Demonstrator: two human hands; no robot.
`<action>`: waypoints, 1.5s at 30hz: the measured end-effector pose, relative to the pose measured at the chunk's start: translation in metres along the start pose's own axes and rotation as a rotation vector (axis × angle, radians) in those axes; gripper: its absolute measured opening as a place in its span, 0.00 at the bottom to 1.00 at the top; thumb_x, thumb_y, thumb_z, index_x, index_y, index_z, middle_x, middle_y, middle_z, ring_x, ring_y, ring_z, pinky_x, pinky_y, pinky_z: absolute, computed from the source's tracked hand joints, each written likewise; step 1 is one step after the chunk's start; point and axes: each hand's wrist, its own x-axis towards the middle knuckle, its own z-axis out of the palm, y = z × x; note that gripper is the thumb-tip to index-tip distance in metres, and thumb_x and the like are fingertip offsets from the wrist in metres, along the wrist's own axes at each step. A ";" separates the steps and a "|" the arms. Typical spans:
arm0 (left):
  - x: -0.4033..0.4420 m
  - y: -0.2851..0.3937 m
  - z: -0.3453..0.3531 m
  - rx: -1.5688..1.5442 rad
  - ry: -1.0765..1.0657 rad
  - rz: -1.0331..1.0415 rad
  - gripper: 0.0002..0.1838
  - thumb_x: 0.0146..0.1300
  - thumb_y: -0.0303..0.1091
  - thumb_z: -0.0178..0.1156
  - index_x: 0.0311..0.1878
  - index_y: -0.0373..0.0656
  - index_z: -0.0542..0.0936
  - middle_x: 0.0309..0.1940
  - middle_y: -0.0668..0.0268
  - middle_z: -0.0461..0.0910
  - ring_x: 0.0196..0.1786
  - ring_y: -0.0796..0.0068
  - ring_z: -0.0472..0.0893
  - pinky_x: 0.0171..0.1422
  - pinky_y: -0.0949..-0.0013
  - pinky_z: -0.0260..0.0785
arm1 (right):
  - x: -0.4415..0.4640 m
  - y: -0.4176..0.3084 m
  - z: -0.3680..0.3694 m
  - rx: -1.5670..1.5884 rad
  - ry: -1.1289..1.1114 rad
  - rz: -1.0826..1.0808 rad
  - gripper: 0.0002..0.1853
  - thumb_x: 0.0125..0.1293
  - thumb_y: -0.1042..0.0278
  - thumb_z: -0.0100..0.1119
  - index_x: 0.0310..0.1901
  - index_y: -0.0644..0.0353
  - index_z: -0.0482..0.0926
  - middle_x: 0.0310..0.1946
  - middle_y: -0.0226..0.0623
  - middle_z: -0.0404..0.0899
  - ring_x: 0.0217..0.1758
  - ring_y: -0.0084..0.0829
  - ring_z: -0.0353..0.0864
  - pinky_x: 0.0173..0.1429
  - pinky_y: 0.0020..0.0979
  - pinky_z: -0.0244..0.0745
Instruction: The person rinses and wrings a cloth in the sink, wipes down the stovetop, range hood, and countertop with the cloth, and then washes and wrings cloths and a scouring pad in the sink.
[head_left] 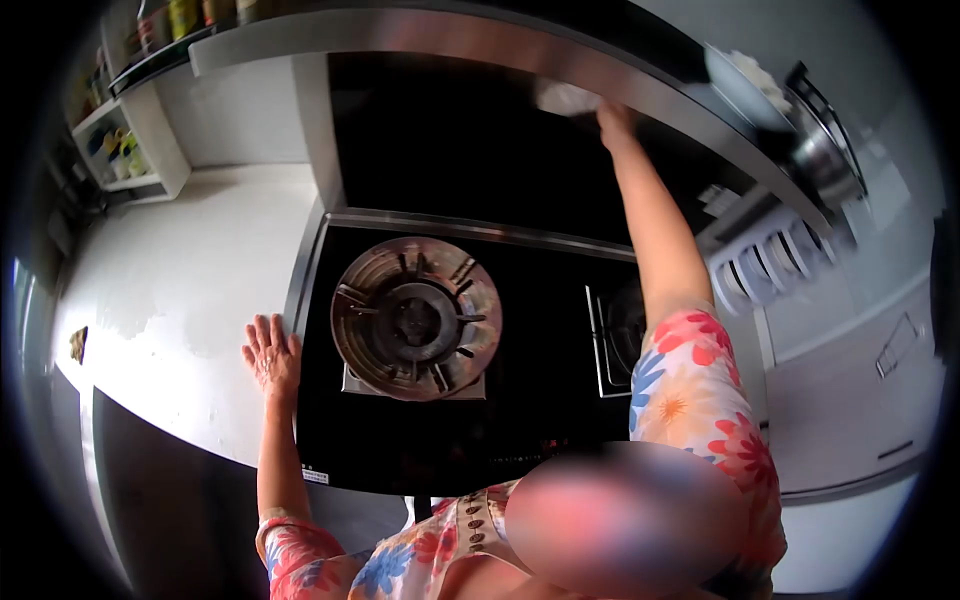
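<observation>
My left hand [270, 355] lies flat on the white countertop [190, 290], fingers stretched out, just left of the black gas stove [400, 450]. With my arm reaching far forward, my right hand [616, 125] grips a crumpled white cloth [567, 98] up at the black panel [450, 140] behind the stove. Its fingers are partly hidden and small in view; the cloth could also be paper. A round metal burner ring [350, 330] with pot supports stands on the left side of the stove. My right arm partly covers the second burner [625, 330].
A metal range hood edge [450, 32] curves across the top. To the right are a white rack [770, 265] holding dishes, a steel pot [830, 165] and a pale bowl [740, 85]. A small white shelf [130, 150] with bottles stands at left. A brownish scrap [78, 344] lies on the counter.
</observation>
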 end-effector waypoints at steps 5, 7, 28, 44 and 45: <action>-0.001 0.004 -0.002 0.032 -0.017 0.000 0.27 0.63 0.46 0.43 0.66 0.52 0.59 0.68 0.59 0.51 0.71 0.56 0.47 0.70 0.49 0.39 | -0.063 -0.055 -0.195 -0.193 0.181 -0.039 0.18 0.63 0.61 0.55 0.47 0.67 0.73 0.43 0.38 0.76 0.44 0.28 0.74 0.49 0.26 0.66; -0.002 0.003 -0.002 0.053 -0.019 0.007 0.27 0.63 0.46 0.42 0.66 0.53 0.59 0.68 0.59 0.51 0.71 0.56 0.47 0.70 0.49 0.39 | -0.101 -0.087 -0.249 -0.226 0.234 -0.178 0.21 0.62 0.58 0.55 0.47 0.69 0.75 0.45 0.43 0.77 0.50 0.34 0.75 0.55 0.30 0.65; 0.007 -0.006 0.018 0.098 -0.002 -0.011 0.27 0.63 0.47 0.43 0.66 0.53 0.60 0.68 0.60 0.51 0.71 0.56 0.48 0.69 0.48 0.41 | -0.072 -0.151 -0.161 -0.424 0.530 -1.014 0.10 0.55 0.68 0.58 0.38 0.62 0.76 0.38 0.42 0.75 0.46 0.43 0.72 0.57 0.44 0.59; -0.003 -0.011 0.001 -0.138 0.059 0.019 0.28 0.60 0.47 0.47 0.63 0.49 0.63 0.67 0.56 0.53 0.70 0.52 0.48 0.69 0.45 0.39 | -0.269 -0.320 0.272 -0.455 -0.167 -1.115 0.09 0.49 0.66 0.53 0.30 0.58 0.78 0.37 0.39 0.75 0.48 0.41 0.66 0.56 0.41 0.57; -0.002 -0.010 0.002 -0.132 0.068 0.019 0.28 0.60 0.47 0.47 0.63 0.49 0.63 0.66 0.56 0.53 0.70 0.52 0.48 0.70 0.45 0.39 | -0.265 -0.319 0.277 -0.413 -0.090 -1.136 0.09 0.50 0.66 0.51 0.31 0.58 0.78 0.37 0.39 0.75 0.48 0.39 0.68 0.56 0.39 0.59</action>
